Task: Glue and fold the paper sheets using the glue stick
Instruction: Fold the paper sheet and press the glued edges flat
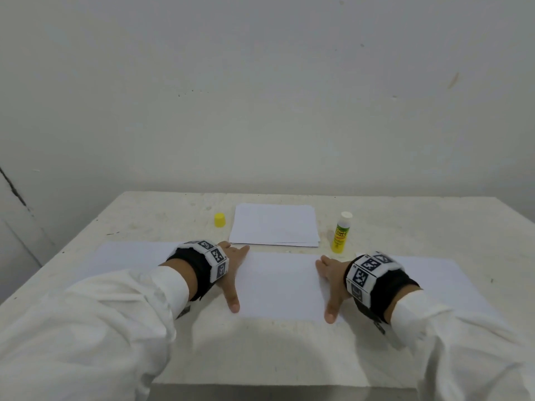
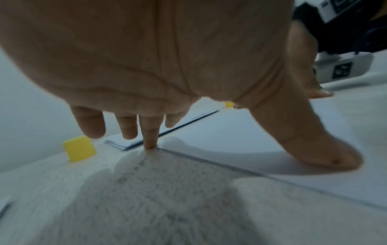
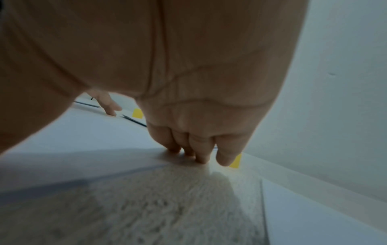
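Observation:
A white paper sheet lies flat near the table's front, between my two hands. My left hand rests on its left edge, thumb flat on the paper and a fingertip at the far corner. My right hand presses the sheet's right edge with straight fingers. Neither hand holds anything. The glue stick stands upright and uncapped just beyond my right hand. Its yellow cap sits beyond my left hand.
A stack of white sheets lies at the table's back middle, between cap and glue stick. More white paper lies flat to the left and right of my hands. A pale wall rises right behind the table.

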Tool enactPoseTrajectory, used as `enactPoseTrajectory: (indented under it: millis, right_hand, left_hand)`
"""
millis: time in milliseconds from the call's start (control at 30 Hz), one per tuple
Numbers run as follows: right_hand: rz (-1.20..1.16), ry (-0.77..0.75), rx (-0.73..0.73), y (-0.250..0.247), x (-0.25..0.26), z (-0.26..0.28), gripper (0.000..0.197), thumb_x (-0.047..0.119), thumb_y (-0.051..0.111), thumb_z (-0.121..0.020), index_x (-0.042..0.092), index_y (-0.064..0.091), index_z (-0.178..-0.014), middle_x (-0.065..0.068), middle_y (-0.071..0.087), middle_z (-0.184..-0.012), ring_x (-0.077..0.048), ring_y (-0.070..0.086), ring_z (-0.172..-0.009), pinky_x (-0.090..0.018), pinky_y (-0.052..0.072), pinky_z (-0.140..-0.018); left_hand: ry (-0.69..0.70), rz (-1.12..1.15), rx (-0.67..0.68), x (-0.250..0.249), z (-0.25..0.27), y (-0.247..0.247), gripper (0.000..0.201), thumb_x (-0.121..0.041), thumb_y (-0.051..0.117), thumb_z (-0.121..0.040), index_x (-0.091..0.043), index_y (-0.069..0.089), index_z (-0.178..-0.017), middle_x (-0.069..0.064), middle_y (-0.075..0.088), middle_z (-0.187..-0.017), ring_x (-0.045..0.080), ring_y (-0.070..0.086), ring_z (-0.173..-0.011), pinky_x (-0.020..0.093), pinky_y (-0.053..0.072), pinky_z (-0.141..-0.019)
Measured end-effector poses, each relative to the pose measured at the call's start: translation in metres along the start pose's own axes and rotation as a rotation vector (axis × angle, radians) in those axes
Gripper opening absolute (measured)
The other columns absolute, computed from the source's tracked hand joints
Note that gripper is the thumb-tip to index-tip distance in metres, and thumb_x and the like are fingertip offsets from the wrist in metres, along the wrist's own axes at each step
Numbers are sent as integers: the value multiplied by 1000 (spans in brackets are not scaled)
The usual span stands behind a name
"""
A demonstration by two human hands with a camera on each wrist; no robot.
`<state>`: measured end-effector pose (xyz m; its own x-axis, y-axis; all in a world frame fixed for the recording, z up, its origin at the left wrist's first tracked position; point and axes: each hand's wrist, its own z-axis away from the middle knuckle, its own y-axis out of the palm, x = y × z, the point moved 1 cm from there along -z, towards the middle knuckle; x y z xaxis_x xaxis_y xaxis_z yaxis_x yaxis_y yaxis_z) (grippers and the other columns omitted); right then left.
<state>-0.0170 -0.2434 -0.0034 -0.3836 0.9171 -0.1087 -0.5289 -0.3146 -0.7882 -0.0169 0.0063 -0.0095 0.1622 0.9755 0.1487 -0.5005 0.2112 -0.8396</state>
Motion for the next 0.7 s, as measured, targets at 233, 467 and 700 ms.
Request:
enactPoseTrajectory:
  millis: [233, 467, 700]
  right_hand:
    - [-27, -16, -18, 5, -3, -7, 129, 51, 81, -65, 18, -8, -151, -7, -8, -160, -28, 2, -147, -51, 14, -117]
    - [-93, -91, -54, 8, -5, -1, 106, 45, 79, -69, 19, 15, -149, -10, 13, -154, -31, 25, -140, -49, 30, -111]
    - [-538, 1, -284, -14, -3, -1, 32, 23, 58, -88, 14, 52, -119, -6, 49, -125, -24, 52, -113, -29, 46, -92]
  left_hand:
    - [-62, 561, -88, -10, 18, -3, 123, -34, 84, -69, -30, -7, -152, 5, 35, -150, 28, 40, -133, 37, 35, -108]
    - [-88, 961, -158, -9, 36, 19, 46, 7, 62, -85, -19, 62, -123, 0, 68, -87, 15, 61, -73, 23, 56, -72]
    - [-67, 1190, -385, 11, 37, 10, 37, 7, 62, -84, -27, 71, -95, 4, 67, -96, 18, 57, -76, 19, 52, -72]
